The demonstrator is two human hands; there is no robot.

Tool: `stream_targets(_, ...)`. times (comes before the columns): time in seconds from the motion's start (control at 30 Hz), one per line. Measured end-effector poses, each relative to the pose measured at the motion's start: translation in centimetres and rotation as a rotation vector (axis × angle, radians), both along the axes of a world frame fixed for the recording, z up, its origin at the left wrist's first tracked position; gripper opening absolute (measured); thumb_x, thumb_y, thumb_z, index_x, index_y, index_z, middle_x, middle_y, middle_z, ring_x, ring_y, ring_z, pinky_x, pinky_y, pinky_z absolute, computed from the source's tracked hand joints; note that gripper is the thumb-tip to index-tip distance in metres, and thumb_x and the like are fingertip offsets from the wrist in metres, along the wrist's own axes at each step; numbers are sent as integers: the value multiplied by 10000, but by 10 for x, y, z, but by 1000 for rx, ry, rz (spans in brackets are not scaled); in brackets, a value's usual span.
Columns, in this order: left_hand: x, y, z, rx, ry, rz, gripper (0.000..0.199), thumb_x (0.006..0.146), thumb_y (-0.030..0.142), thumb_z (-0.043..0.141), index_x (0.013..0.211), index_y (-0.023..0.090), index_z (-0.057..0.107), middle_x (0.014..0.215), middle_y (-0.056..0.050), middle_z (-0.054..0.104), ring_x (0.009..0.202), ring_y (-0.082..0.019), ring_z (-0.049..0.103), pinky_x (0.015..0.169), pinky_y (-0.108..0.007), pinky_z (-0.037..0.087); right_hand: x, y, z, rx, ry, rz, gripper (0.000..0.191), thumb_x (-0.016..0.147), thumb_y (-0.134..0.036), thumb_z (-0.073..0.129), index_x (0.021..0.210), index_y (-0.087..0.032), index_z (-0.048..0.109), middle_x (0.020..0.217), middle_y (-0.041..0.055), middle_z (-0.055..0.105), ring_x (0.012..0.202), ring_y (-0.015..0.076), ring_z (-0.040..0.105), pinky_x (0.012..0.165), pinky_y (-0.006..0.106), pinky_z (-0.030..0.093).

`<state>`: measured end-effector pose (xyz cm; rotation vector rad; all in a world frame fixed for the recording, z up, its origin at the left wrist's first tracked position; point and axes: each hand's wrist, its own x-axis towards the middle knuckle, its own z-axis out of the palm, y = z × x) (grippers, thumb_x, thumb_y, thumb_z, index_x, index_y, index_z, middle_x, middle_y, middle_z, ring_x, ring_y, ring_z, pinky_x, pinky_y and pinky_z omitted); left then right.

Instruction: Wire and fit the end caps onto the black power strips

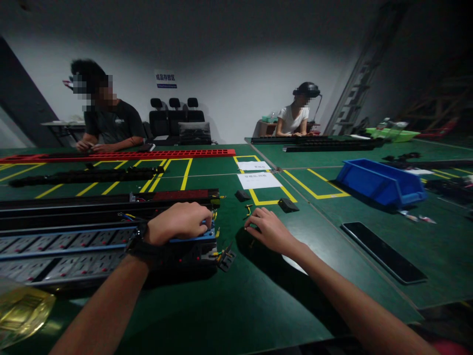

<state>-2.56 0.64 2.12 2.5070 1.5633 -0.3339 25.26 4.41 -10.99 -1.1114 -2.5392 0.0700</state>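
My left hand point(181, 223), wearing a black watch, is closed over the end of a power strip point(192, 237) with a blue edge; its fingertips are partly hidden. Short yellow-green wires stick out at this end, and a small black socket piece point(225, 258) hangs by wires from the strip in front. To the right, my right hand point(269, 229) is held low over the green table, thumb and fingers drawn together in a pinch. What they hold, if anything, is too small to make out. Just beyond its fingertips is a short yellow wire point(248, 211).
Two black wedge-shaped blocks point(288, 205) and paper sheets point(258, 181) lie ahead. A blue bin point(380, 185) and a dark phone or tablet point(382, 251) are on the right. A long red rail point(177, 154) crosses behind. Two people point(111, 123) sit across the table.
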Motion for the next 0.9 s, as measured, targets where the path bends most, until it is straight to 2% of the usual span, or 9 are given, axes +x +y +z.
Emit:
stream_targets(0.13,3,-1,1,10,-6,-11,242,917,287,572,1033,285,784,1051,-77,772,874,-257,696,750,-331,467,-3,-1,1,-21,71,-9,109,1002,-234,639,1036,-218,740,1036,80,659,1007,246,587,886,388,459)
stream_targets(0.23,8,-2,0,26,-12,-41,256,943,298,539,1030,269,779,1052,-79,770,892,-263,701,727,-330,453,-5,-1,2,-93,236,7,96,995,-235,638,994,-217,732,1001,70,681,991,239,611,886,389,473)
stream_targets(0.3,13,-2,-2,36,-39,-81,272,959,296,511,1034,256,769,1056,-76,766,894,-256,700,717,-324,450,-6,-1,3,-221,402,48,111,997,-270,630,969,-215,723,982,61,706,963,226,639,874,381,490)
stream_targets(0.47,29,-2,-15,118,-212,-213,263,989,319,497,1076,227,728,1072,-80,748,967,-251,689,769,-326,474,-9,-1,9,-688,754,181,300,958,-487,683,988,-191,719,902,42,715,822,192,654,751,334,513)
stream_targets(0.57,36,-3,-20,147,-310,-235,253,1009,353,516,1111,215,701,1091,-82,742,989,-243,687,792,-324,478,-12,-5,13,-854,890,229,351,896,-535,762,964,-194,712,868,21,695,798,174,644,763,330,513)
stream_targets(0.7,43,-3,-23,146,-384,-212,217,1003,370,570,1078,204,687,1026,-69,749,930,-227,690,733,-312,449,-16,-10,14,-958,1020,247,356,824,-499,855,914,-203,678,830,-11,656,730,141,611,704,296,484)
stream_targets(0.9,45,0,-29,121,-537,-260,208,1016,376,582,1018,200,692,957,-37,750,857,-185,676,706,-291,413,-20,-14,12,-1055,1148,267,412,789,-485,895,874,-211,599,789,-30,617,684,123,593,641,264,443)
